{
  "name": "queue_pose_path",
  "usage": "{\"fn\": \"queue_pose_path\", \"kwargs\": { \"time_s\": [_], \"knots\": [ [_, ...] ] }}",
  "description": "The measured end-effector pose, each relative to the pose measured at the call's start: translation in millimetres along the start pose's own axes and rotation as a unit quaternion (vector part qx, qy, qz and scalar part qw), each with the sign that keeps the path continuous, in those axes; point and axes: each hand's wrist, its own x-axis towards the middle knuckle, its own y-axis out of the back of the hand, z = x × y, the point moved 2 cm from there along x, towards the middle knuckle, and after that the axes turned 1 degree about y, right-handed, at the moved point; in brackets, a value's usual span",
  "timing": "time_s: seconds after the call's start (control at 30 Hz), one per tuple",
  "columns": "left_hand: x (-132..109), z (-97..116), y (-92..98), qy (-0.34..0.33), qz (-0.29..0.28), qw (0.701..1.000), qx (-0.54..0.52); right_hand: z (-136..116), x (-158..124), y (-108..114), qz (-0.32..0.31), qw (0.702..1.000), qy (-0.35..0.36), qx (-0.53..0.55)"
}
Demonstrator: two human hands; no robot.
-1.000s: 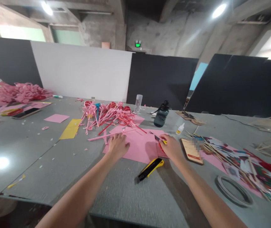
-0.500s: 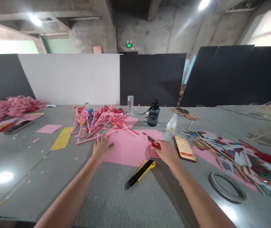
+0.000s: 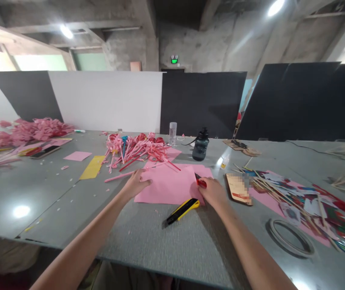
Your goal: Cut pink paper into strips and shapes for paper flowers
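Pink paper sheets [image 3: 166,185] lie in front of me on the grey table. My left hand [image 3: 134,185] rests on the left side of the top sheet, its thumb spread from the forefinger. At the right edge, my right hand [image 3: 213,191] grips red-handled scissors [image 3: 202,183], their dark blades pointing up and left over the paper; the fingers partly hide the handles. A yellow and black utility knife [image 3: 183,211] lies just below the paper's near edge, between my forearms.
Behind the paper is a heap of pink and red strips [image 3: 142,151]. A dark water bottle [image 3: 200,145] and a clear bottle [image 3: 173,135] stand beyond. Rightward lie a phone [image 3: 234,189], a tape roll [image 3: 292,237] and sticks with scraps. A yellow sheet [image 3: 92,168] is left.
The view has shifted, bringing the table's front edge into sight. The top pink sheet now reaches farther right, towards my right hand. My right hand still holds the scissors.
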Motion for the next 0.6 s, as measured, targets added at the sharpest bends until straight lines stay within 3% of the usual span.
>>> {"fn": "queue_pose_path", "kwargs": {
  "time_s": [0.13, 0.27, 0.43, 0.6],
  "knots": [
    [-10, 3, 11.5, 0.031, -0.003, 0.996, -0.088, 1, 1, -2, 0.004, 1.0, 0.003, 0.003],
    [-12, 6, 10.9, 0.013, -0.005, 0.995, -0.096, 3, 1, -6, 0.008, 1.0, 0.002, 0.002],
    [-8, 0, 5.6, -0.061, -0.002, 0.997, 0.051, 7, 2, -9, 0.009, 1.0, 0.008, -0.002],
    [10, -2, 8.9, -0.106, -0.015, 0.968, 0.226, 7, 2, -10, 0.007, 1.0, 0.013, -0.008]
  ]
}}
